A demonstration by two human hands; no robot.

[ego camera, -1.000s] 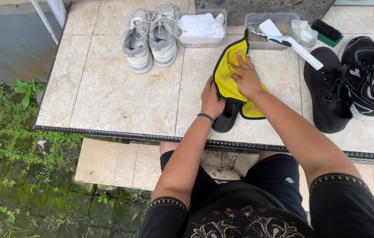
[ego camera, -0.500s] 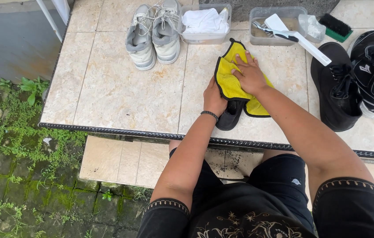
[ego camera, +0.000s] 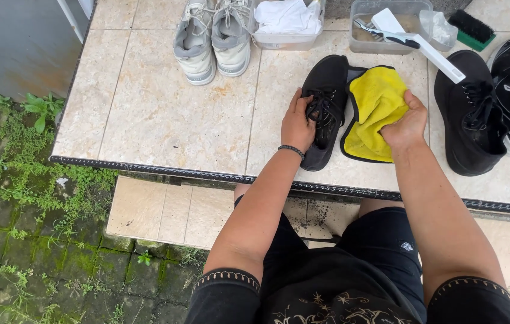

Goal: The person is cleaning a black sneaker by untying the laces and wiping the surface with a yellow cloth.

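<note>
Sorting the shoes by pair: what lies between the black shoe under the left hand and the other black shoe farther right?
In the head view, a yellow cloth lies between the black shoe and the other black shoe, with the right hand on it.

Black laced shoe (ego camera: 325,108) lying flat on tiles, crumpled yellow cloth (ego camera: 375,111) beside
</note>
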